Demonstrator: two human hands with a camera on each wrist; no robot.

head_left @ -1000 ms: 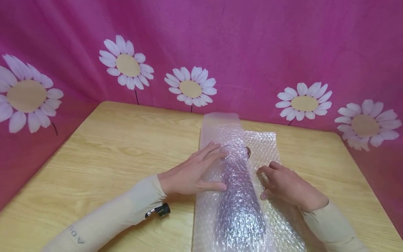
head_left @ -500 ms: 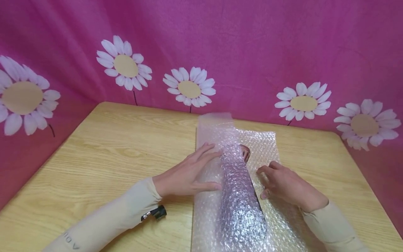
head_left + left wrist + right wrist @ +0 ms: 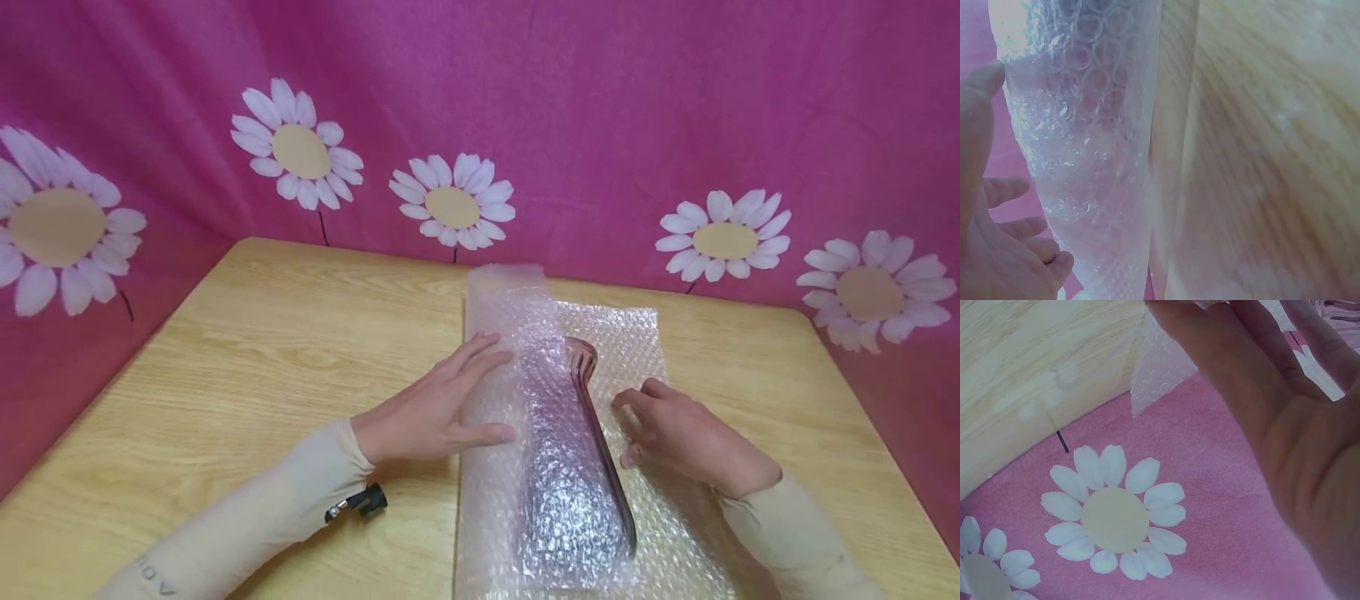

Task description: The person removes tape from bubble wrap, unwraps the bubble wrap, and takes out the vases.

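Note:
In the head view, a pink-tinted glass vase (image 3: 584,364) lies on a sheet of bubble wrap (image 3: 630,342), its flared rim and right edge exposed. The left flap of the bubble wrap (image 3: 573,500) covers most of its body. My left hand (image 3: 442,404) is spread with fingers extended over the left part of the flap. In the left wrist view its fingers (image 3: 1007,187) line up along the wrap's edge. Right of the vase, my right hand (image 3: 678,433) rests low over the uncovered wrap, fingers slightly bent, thumb apart from the index finger.
The wood-grain table (image 3: 300,350) stretches out on both sides of the wrap. A pink cloth (image 3: 585,125) with daisy prints hangs behind and along the sides. A small black piece (image 3: 367,502) sits under the left wrist, by the cuff.
The flap of bubble wrap has shifted left with my left hand, baring the vase's rim and right edge. My right hand has stayed nearly still.

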